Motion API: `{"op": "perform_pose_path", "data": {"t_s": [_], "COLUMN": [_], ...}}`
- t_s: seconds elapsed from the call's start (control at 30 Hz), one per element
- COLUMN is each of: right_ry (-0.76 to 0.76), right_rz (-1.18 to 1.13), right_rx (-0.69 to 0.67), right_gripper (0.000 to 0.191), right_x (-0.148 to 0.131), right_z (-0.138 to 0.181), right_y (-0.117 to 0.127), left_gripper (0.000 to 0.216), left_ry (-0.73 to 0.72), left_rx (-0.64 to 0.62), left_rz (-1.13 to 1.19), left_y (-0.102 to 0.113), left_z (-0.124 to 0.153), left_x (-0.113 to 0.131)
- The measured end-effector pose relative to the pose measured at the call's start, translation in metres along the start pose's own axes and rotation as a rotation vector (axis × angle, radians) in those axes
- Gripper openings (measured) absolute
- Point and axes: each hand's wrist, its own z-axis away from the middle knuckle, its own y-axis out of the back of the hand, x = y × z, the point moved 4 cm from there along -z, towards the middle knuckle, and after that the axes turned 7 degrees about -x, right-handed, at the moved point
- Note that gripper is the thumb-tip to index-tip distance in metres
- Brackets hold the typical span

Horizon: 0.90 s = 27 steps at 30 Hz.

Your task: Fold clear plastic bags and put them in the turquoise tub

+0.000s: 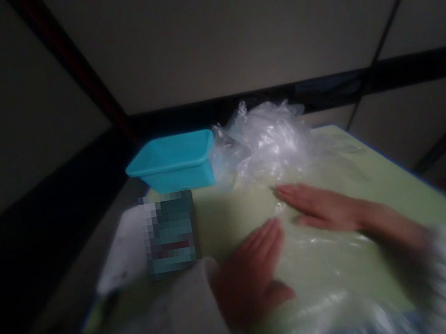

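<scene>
Left hand (254,276), right hand (326,208): hands flat, outstretched; clear plastic film (327,305) beneath and between.

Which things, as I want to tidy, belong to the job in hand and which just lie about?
Likely in use:
clear film, beneath left hand and right hand
perhaps crumpled plastic

Likely lying about:
turquoise tub
pixelated item
white item

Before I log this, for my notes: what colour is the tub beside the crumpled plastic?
The tub is turquoise, in the head view.
</scene>
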Motion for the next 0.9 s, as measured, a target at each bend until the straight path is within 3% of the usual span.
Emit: {"op": "perform_pose_path", "data": {"t_s": [0.17,0.47,0.67,0.9], "right_ry": [-0.059,-0.164,-0.285,-0.197], "right_rz": [0.069,0.011,0.01,0.063], "right_rx": [-0.025,-0.098,-0.057,0.005], "right_gripper": [0.071,0.067,0.065,0.053], "right_x": [0.01,0.017,0.034,0.028], "right_z": [0.003,0.004,0.011,0.01], "right_y": [-0.011,0.0,0.006,0.009], "left_gripper": [0.086,0.087,0.084,0.088], "left_ry": [0.008,0.019,0.03,0.033], "left_rx": [-0.003,0.009,0.009,0.028], "left_rz": [0.003,0.013,0.017,-0.011], "left_y": [-0.005,-0.004,-0.003,0.001], "left_z": [0.001,0.002,0.002,0.001], "left_x": [-0.003,-0.002,-0.003,0.001]}}
